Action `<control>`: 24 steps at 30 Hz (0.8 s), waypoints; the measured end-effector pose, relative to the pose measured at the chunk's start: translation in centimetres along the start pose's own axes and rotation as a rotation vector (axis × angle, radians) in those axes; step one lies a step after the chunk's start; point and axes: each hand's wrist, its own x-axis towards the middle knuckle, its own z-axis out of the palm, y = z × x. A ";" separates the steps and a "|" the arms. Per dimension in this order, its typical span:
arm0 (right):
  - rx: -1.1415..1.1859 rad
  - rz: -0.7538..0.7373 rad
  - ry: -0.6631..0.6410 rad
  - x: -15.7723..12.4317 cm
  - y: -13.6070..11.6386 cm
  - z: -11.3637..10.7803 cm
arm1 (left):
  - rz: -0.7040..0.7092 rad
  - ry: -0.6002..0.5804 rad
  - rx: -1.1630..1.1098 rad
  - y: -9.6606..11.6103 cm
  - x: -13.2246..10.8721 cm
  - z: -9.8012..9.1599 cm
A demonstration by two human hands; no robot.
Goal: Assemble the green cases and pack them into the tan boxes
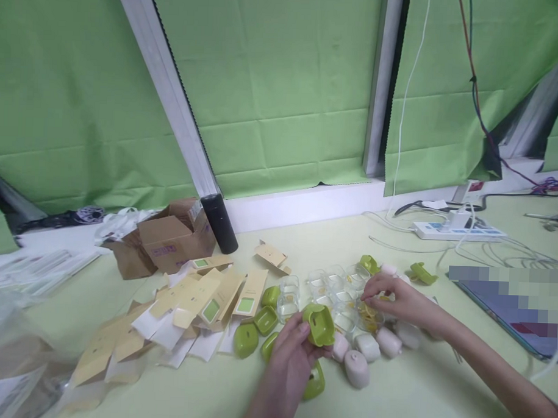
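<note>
In my left hand (295,347) is a small green plastic case (319,325), its hollow side tilted up toward me. My right hand (388,295) is pinched over a clear cup with small yellow pieces (370,319) in it; what sits between the fingertips is too small to make out. More clear cups (343,318) stand in rows between the hands. Several green cases (246,340) lie to the left of and below my left hand. White and pale pink rounded pieces (356,368) lie just under my right hand.
Flattened kraft boxes (203,295) heap up on the left. Behind them stand an open cardboard carton (175,236) and a black cylinder (220,224). On the right are a power strip (459,232) with loose cables and a flat device (504,317).
</note>
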 end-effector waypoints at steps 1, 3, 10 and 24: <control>0.018 0.009 0.014 0.1 0.2 0.0 | -0.003 -0.002 -0.012 0.0 0.0 0.0; 0.050 0.032 0.061 0.2 0.5 0.0 | -0.006 -0.002 -0.025 -0.1 0.1 0.0; 0.455 0.053 0.138 -0.8 -3.2 0.9 | -0.045 0.084 0.018 -0.6 0.5 -0.3; 0.018 -0.408 0.361 -3.0 -6.4 6.7 | -0.007 0.082 0.193 -3.0 1.3 -1.9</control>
